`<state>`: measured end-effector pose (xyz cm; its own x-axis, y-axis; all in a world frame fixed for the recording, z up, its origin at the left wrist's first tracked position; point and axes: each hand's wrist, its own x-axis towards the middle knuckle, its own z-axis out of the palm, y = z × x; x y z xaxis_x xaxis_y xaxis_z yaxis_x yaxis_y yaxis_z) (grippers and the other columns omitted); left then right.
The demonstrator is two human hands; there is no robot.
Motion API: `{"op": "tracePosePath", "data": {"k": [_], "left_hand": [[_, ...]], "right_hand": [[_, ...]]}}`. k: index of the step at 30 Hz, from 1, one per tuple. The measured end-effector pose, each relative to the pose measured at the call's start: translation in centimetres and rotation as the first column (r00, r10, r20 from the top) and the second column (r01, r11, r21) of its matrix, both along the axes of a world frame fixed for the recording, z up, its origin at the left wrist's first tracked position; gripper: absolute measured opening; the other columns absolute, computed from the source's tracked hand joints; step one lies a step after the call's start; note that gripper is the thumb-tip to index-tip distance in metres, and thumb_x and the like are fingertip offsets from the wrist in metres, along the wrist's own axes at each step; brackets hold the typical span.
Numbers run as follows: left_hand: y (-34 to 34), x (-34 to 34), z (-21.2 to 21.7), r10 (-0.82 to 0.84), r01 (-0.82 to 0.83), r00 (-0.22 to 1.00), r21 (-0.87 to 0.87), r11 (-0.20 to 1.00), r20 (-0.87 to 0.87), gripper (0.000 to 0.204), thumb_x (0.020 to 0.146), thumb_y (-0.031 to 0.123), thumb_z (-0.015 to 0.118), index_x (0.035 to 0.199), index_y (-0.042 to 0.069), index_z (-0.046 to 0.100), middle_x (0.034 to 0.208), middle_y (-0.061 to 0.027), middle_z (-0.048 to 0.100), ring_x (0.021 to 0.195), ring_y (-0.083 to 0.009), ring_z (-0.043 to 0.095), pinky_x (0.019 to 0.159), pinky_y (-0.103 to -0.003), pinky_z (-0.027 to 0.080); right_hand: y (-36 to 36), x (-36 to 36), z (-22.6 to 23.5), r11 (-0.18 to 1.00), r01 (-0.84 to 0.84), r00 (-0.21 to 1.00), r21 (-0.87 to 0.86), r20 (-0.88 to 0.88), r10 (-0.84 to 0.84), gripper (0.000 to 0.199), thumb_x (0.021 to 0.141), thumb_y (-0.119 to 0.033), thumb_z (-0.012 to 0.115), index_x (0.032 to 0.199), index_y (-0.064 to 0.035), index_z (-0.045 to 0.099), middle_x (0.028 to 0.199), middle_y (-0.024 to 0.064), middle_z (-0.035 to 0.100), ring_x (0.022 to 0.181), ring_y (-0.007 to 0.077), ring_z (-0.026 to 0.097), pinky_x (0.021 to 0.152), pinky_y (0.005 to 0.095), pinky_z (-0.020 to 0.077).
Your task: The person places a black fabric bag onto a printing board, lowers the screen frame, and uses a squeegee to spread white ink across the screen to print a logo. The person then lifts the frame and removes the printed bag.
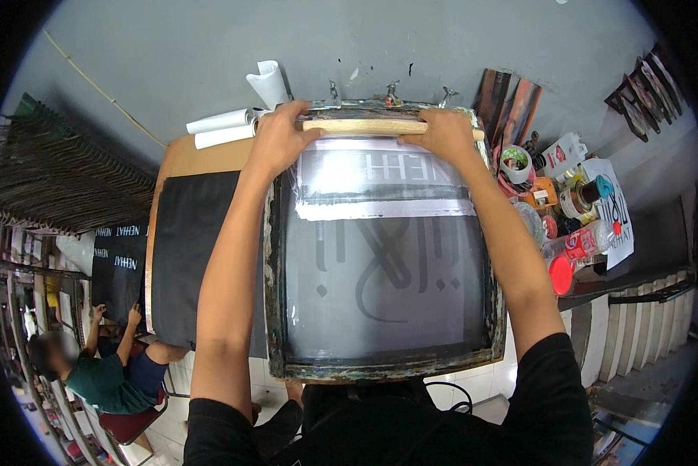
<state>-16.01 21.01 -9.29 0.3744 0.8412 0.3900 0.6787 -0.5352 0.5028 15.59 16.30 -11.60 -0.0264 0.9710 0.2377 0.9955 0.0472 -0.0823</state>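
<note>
Two arms (228, 287) reach across the screen frame (277, 311), and to my eye the work calls for matching weight from both, an even pace and one unchanging tilt, lest the ink thin out on one side. Nearest, the frame's rails are crusted and flaked, dark paint worn through in patches. Inside them the grey mesh (442, 330) looks taut and smooth, with darker looping strokes showing in it. Beyond these lies a band of white ink (388, 209), ragged-edged, with a thinner, streaky film behind. Farther on, at the frame's far end, is the pale wooden bar (356, 126), long and straight; the left hand (281, 141) clasps its left end and the right hand (447, 140) wraps it near the other, thumbs on the near side. Keeping it square to the side rails seems wise; any blade underneath is hidden from me. Past it stand small metal clamps (393, 93) and, leftward, curled tubes of white paper (223, 126), before a flat, chipped grey wall (380, 43).
</note>
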Motion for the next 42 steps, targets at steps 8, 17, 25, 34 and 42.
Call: {"op": "tracePosePath", "data": {"k": [8, 17, 25, 34, 42], "left_hand": [[-1.1, -0.3, -0.7, -0.008, -0.005, 0.999, -0.246, 0.969, -0.052, 0.04, 0.082, 0.034, 0.082, 0.104, 0.002, 0.076, 0.088, -0.0191, 0.074, 0.081, -0.0321, 0.072, 0.076, -0.042, 0.054], [-9.6, -1.7, -0.9, 0.012, -0.011, 1.0, -0.253, 0.967, 0.002, 0.034, 0.08, 0.026, 0.084, 0.103, 0.002, 0.076, 0.094, -0.0155, 0.075, 0.085, -0.0314, 0.072, 0.076, -0.04, 0.054], [-15.2, -3.5, -3.1, 0.009, -0.006, 1.0, -0.138, 0.99, 0.018, 0.055, 0.079, 0.026, 0.084, 0.127, 0.004, 0.068, 0.123, -0.016, 0.07, 0.116, -0.0349, 0.064, 0.106, -0.046, 0.045], [-32.3, -11.9, -4.6, 0.277, -0.125, 0.944, -0.581, 0.804, 0.18, 0.12, 0.065, 0.025, 0.094, 0.159, -0.003, 0.024, 0.164, -0.0244, 0.029, 0.152, -0.038, 0.029, 0.124, -0.047, 0.025], [-38.6, -14.1, -6.5, 0.344, -0.251, 0.939, -0.624, 0.74, 0.03, 0.147, 0.05, 0.021, 0.103, 0.161, -0.002, 0.009, 0.167, -0.0234, 0.019, 0.152, -0.0386, 0.029, 0.124, -0.047, 0.028]], "right_hand": [[-2.0, -0.2, 0.9, 0.997, -0.016, 0.999, -0.079, 0.04, 0.019, 0.066, 0.07, -0.072, 0.075, 0.091, -0.0102, 0.079, 0.085, 0.0142, 0.075, 0.081, 0.0322, 0.074, 0.071, 0.0457, 0.0565], [-9.3, -0.9, -1.0, 0.994, -0.112, 0.994, 0.017, 0.011, 0.112, 0.058, 0.069, -0.066, 0.079, 0.08, -0.0085, 0.075, 0.078, 0.0097, 0.071, 0.079, 0.0287, 0.072, 0.069, 0.0437, 0.0564], [-13.7, -2.4, -3.3, 0.948, -0.197, 0.98, 0.251, 0.035, 0.195, 0.028, 0.069, -0.025, 0.083, 0.088, -0.0121, 0.069, 0.083, 0.0032, 0.063, 0.086, 0.0236, 0.067, 0.07, 0.04, 0.0533], [-9.9, -0.4, -2.2, 0.913, -0.198, 0.97, 0.356, -0.065, 0.236, 0.029, 0.067, -0.029, 0.086, 0.084, -0.0124, 0.07, 0.083, 0.0034, 0.066, 0.085, 0.0254, 0.067, 0.071, 0.042, 0.053], [0.9, -0.2, 1.7, 0.996, -0.077, 0.996, -0.054, -0.045, 0.075, 0.049, 0.071, -0.05, 0.085, 0.098, -0.0095, 0.076, 0.094, 0.0128, 0.075, 0.093, 0.0335, 0.071, 0.087, 0.0467, 0.0514]]}}
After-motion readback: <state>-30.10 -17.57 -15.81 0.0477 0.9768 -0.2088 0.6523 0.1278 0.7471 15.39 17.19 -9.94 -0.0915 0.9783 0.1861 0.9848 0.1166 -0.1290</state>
